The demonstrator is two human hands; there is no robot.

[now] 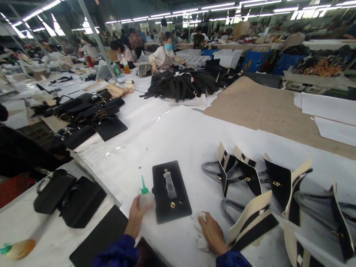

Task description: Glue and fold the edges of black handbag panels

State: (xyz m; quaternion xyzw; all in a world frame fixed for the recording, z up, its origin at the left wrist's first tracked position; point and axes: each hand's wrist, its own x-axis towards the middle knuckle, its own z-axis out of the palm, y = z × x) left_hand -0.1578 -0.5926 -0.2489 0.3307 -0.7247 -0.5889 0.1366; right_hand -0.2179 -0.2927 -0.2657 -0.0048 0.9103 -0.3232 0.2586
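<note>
i'm gripping a glue bottle (146, 197) in my left hand (135, 217) and bunching a rag (199, 233) under my right hand (214, 234), with the black panel (171, 191) lying between them on the counter (170, 137), seemingly mid-job.

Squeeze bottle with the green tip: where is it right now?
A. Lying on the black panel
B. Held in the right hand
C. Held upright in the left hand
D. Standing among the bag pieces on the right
C: the left hand grips the squeeze bottle upright beside the black panel, while the right hand rests on a white cloth.
</note>
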